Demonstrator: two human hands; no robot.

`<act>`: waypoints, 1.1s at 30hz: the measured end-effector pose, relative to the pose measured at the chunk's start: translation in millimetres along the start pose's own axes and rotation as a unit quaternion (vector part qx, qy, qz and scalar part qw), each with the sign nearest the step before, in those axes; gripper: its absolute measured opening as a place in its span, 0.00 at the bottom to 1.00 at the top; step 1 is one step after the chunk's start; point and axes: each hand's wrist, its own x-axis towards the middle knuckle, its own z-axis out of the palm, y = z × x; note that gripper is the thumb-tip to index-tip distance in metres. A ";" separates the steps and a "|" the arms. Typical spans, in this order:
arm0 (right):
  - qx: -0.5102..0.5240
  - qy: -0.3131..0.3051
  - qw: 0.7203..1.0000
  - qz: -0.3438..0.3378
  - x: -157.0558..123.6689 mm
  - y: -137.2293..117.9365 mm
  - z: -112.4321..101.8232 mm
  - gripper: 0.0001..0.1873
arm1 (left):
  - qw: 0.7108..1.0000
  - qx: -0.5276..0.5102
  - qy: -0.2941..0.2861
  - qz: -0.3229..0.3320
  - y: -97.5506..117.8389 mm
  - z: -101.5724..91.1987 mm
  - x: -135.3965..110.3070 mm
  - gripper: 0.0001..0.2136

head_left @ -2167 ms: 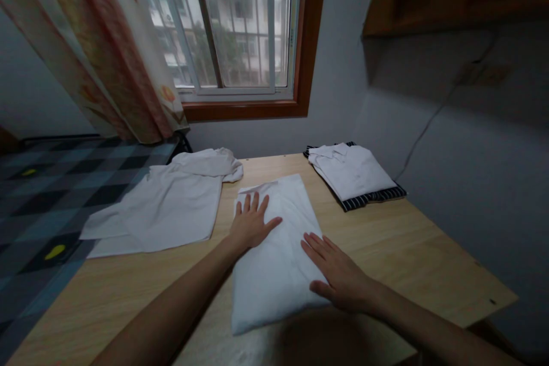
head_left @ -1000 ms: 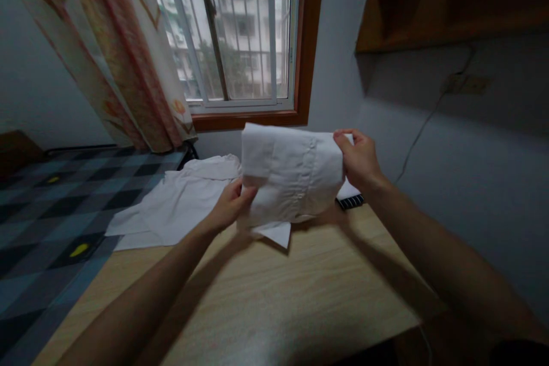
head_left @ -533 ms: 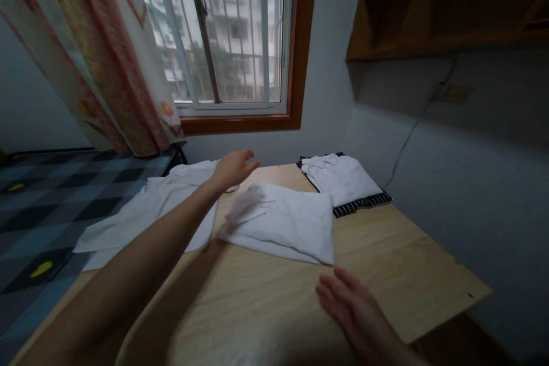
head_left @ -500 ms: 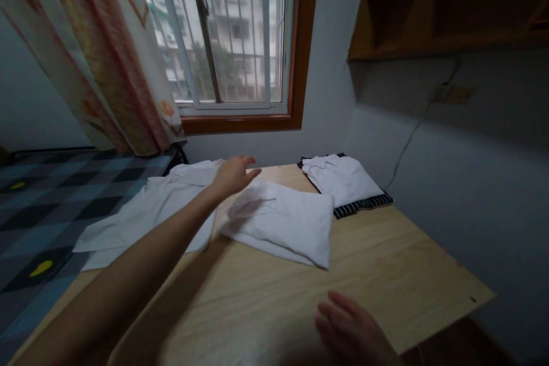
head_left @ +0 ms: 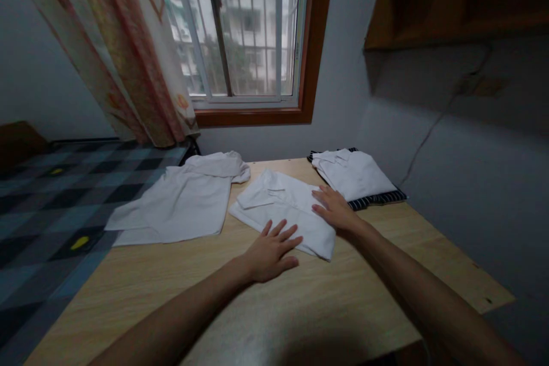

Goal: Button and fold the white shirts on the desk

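A folded white shirt (head_left: 291,201) lies on the wooden table (head_left: 223,297), its collar toward the far left. My left hand (head_left: 274,251) rests with spread fingers on its near edge, fingertips on the cloth. On the right edge of the same shirt lies my right hand (head_left: 334,207), fingers stretched out and apart. Neither hand grips the fabric.
To the left, another white shirt (head_left: 189,200) lies spread, partly over the checked bed (head_left: 51,229). At the back right, a folded white shirt (head_left: 351,174) sits on a black striped garment (head_left: 381,198). A wooden shelf (head_left: 429,34) hangs on the right wall.
My left hand has come back from above the collar to the shirt's near edge. My right hand has moved up from the table's front onto the shirt's right side.
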 end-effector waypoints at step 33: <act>0.499 -0.020 0.844 0.193 -38.6 -31.9 -43.3 0.37 | 0.617 -0.756 0.161 -0.149 0.4 -43.3 5.0 0.45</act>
